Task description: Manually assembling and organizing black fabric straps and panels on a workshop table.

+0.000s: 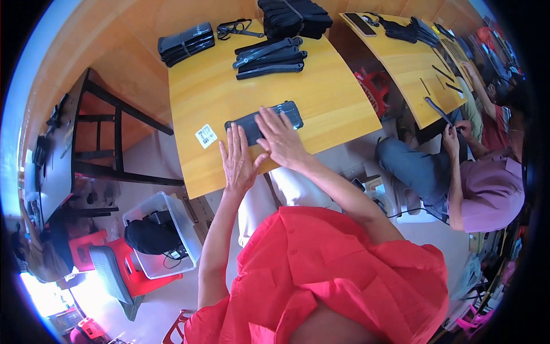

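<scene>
A flat, dark, folded fabric piece with rounded ends lies on the yellow wooden table. My left hand rests on its left end, palm down, the fingers stretched out and apart. Across its middle lies my right hand, flat and angled to the left, with its fingers extended. Neither hand grips anything. Parts of the dark piece are hidden beneath my fingers. Just left of it is a white printed card or label.
Stacks of similar dark pieces and a strapped bundle sit at the table's far side, beside a larger black pile. A clear plastic bin stands lower left. At right, a co-worker sits by a second table.
</scene>
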Demonstrator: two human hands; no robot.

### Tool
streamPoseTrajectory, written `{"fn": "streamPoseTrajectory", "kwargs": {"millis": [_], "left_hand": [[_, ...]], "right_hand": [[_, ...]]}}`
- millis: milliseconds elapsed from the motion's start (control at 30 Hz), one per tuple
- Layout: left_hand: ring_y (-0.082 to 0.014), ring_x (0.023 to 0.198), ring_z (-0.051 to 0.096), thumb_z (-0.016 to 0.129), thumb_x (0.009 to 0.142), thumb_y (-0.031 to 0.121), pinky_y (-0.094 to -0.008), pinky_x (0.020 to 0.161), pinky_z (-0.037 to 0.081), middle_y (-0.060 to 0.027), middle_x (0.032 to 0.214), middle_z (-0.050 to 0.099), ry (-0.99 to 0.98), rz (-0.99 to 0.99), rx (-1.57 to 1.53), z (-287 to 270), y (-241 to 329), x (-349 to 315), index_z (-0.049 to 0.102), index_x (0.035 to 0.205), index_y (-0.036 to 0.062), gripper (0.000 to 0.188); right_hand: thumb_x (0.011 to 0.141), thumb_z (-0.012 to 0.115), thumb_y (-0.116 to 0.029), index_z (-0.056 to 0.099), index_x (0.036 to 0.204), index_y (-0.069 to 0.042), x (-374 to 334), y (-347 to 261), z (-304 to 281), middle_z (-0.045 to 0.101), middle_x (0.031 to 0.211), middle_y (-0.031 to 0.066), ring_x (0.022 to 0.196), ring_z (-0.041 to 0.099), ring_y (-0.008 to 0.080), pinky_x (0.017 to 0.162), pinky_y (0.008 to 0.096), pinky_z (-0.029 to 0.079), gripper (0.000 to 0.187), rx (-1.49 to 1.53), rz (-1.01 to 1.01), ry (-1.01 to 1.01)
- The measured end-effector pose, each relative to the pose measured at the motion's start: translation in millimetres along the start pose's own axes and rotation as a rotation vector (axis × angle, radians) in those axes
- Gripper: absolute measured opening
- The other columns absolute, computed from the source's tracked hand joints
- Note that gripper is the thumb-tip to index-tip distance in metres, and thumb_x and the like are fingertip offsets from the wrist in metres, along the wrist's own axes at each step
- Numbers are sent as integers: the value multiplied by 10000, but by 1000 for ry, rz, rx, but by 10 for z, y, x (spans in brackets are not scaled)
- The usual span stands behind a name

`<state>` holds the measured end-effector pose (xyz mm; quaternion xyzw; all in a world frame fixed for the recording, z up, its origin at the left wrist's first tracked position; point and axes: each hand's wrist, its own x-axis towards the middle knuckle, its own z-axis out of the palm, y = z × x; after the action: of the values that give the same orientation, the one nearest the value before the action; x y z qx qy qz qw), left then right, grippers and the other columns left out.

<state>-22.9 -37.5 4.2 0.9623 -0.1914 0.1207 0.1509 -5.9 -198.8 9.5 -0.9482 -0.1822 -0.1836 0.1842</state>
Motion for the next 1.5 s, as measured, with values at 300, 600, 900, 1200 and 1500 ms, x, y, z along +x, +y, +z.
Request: {"fn": "streamPoseTrajectory", "kwargs": {"millis": [300,600,900,1200,1500], "left_hand": [[-304,1354,148,303,799,685,-522,1062,101,-206,1441,178,-118,-22,102,129,-92,81,192,1367,-58,942],[-294,1359,131,346,789,677,-522,1061,114,-188,1452,158,-149,-36,121,95,-82,92,163,1380,-43,950],[-292,1355,149,371,790,664,-524,1058,132,-175,1456,161,-151,-51,119,52,-38,122,158,1385,-31,940],[-350,1345,133,467,868,447,-459,1083,134,-225,1444,140,38,-173,-267,-12,-129,95,169,1371,-53,770],[-374,962,556,492,868,238,-430,814,431,-260,1007,564,178,-710,-541,-173,-349,343,501,1094,-92,400]], "right_hand": [[874,455,-427,299,1363,-45,31,23,252,234,1443,131,1339,212,245,1078,443,162,639,-3,-18,-161],[882,436,-430,284,1368,-40,14,199,151,232,1443,134,1330,232,258,1071,449,174,641,-14,19,-160],[868,482,-403,284,1361,-47,-93,443,4,249,1435,126,1330,229,252,1056,478,198,640,-123,163,-145],[935,269,-448,281,1376,-84,-352,1230,-268,216,1450,126,1340,200,262,1073,502,116,572,-297,459,-187],[934,337,-372,401,1301,-75,-457,1320,-246,303,1395,170,1306,258,303,1045,528,172,476,-292,540,23]]}}
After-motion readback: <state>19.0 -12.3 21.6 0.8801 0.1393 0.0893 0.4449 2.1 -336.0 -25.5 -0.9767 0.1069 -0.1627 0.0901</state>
